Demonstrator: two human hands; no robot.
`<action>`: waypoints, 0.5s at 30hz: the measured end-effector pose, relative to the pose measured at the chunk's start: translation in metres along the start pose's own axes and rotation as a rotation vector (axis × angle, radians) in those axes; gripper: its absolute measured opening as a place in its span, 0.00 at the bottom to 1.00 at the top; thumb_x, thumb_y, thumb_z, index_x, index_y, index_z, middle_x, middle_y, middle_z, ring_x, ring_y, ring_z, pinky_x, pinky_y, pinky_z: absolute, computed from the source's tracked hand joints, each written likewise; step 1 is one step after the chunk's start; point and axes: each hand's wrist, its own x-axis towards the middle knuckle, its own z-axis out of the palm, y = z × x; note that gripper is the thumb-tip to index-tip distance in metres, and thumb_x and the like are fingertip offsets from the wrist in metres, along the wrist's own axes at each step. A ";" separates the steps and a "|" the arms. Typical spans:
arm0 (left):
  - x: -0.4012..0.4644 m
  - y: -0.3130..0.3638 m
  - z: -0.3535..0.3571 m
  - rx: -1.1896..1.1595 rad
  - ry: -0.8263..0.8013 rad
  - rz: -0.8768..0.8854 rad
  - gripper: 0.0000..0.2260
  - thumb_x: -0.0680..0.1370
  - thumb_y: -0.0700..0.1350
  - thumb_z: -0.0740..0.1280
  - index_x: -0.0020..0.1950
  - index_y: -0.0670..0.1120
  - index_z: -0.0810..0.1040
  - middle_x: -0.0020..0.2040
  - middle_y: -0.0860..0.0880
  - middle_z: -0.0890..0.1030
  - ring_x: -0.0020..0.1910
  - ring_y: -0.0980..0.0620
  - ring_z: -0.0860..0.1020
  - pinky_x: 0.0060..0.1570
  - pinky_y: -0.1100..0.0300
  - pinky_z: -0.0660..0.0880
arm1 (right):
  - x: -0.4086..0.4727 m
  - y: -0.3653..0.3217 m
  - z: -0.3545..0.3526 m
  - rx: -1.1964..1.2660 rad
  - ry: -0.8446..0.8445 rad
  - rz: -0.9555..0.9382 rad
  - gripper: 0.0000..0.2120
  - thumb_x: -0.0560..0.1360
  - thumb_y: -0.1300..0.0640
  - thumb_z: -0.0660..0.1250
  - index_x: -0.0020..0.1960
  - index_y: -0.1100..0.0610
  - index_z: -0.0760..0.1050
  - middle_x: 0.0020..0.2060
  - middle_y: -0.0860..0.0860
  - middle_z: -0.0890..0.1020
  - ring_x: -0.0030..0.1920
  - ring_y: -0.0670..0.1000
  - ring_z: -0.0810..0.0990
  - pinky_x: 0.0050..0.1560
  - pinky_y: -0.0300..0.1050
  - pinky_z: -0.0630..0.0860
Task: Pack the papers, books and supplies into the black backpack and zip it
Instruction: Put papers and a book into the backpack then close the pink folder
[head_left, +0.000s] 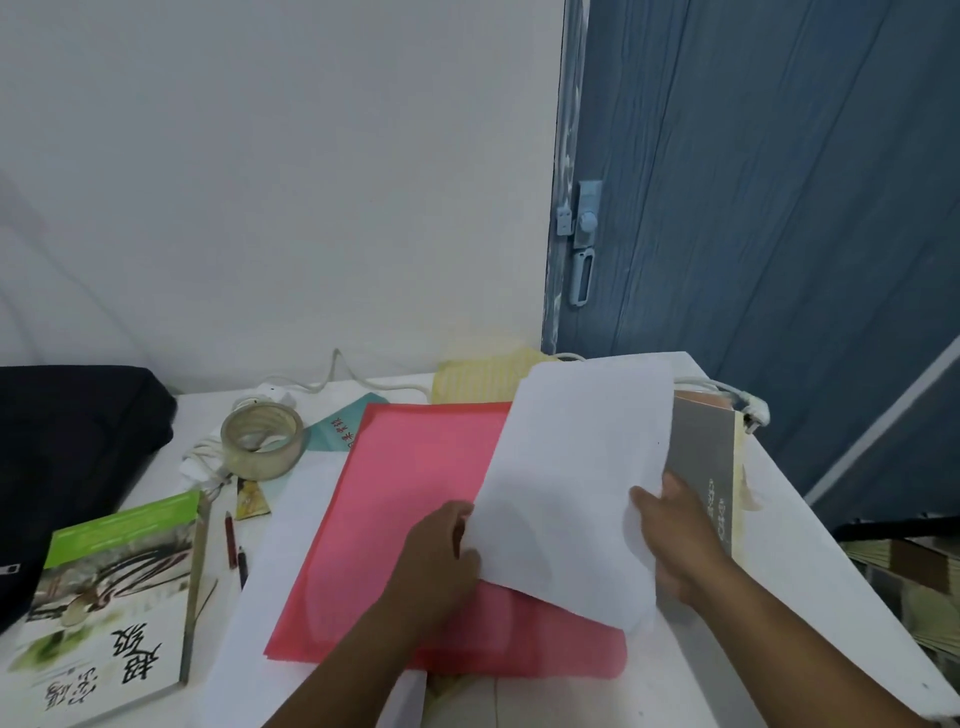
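Head view: both forearms stretched forward over the white table. Left hand pinching the white sheet at its left edge, right hand gripping its right edge. Sheet lifted, long axis pointing away, above pink folder. Black backpack far left.

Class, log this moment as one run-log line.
both hands grip white paper sheet | above pink plastic folder | black fabric backpack unpacked

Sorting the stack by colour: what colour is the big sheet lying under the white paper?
Pink-red, seen in the head view: the sheet lies flat beneath the white paper.
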 end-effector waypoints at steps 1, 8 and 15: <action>0.000 0.001 0.008 0.065 0.004 0.004 0.25 0.72 0.51 0.69 0.68 0.51 0.69 0.58 0.55 0.76 0.60 0.51 0.74 0.61 0.55 0.74 | 0.001 0.004 -0.001 0.028 0.034 0.016 0.12 0.83 0.64 0.57 0.62 0.54 0.74 0.52 0.49 0.83 0.47 0.48 0.81 0.39 0.41 0.76; -0.007 0.015 0.045 0.334 0.180 -0.075 0.58 0.58 0.79 0.65 0.79 0.54 0.48 0.69 0.53 0.61 0.70 0.47 0.58 0.66 0.46 0.62 | -0.013 0.022 0.003 0.089 0.262 -0.039 0.17 0.83 0.63 0.56 0.68 0.50 0.68 0.61 0.47 0.77 0.61 0.51 0.75 0.69 0.49 0.69; -0.002 0.013 0.032 0.189 0.273 -0.011 0.25 0.70 0.61 0.69 0.63 0.54 0.70 0.53 0.55 0.76 0.56 0.50 0.73 0.55 0.50 0.74 | -0.030 0.016 0.000 -0.006 0.315 -0.210 0.21 0.83 0.64 0.54 0.69 0.42 0.63 0.57 0.37 0.74 0.62 0.46 0.72 0.63 0.43 0.66</action>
